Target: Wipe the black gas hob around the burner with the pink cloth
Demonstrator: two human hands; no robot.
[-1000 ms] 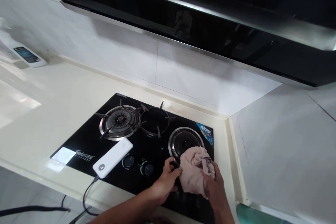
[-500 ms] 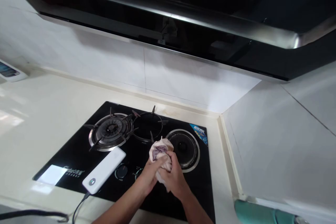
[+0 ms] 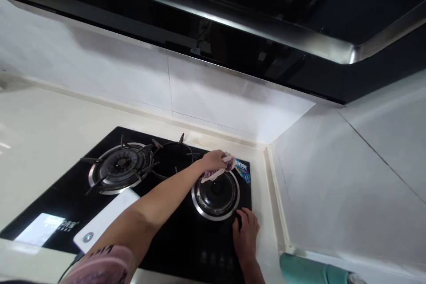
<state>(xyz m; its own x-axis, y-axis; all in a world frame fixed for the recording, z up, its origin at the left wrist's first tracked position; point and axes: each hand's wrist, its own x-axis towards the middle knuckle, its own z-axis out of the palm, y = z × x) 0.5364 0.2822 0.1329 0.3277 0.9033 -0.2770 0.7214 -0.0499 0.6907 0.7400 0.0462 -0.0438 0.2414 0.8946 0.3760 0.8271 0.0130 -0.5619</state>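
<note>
Desk: pale, glossy slab (image 3: 49, 115), bit of yellowish staining (image 3: 199, 141) behind the stove, raised lip along the wall
Stove: black glass hob (image 3: 199, 239) set into it, bright patch of reflected light at the front left corner, blue sticker (image 3: 242, 168) at the back right
Burners: left one (image 3: 123, 164) has its prongs on, right one (image 3: 216, 197) is bare with a shiny metal rim; a loose-looking pronged ring (image 3: 181, 139) sits between them
Cloth: pinkish rag (image 3: 213, 175), bunched up over the right burner's back rim
Left hand: (image 3: 214, 159) clutching that rag, arm stretched across the hob, pink sleeve (image 3: 106, 262)
Right hand: (image 3: 246, 233) loose, fingers bent, resting by the hob's right edge
White gadget: flat slab (image 3: 106, 217) on the hob, partly behind the left arm, dark cord (image 3: 68, 270) at its near end
Room: light tiled walls (image 3: 333, 177) meeting in a corner, big black hood (image 3: 233, 26) overhead, something green (image 3: 313, 270) lower right, can't tell what
</note>
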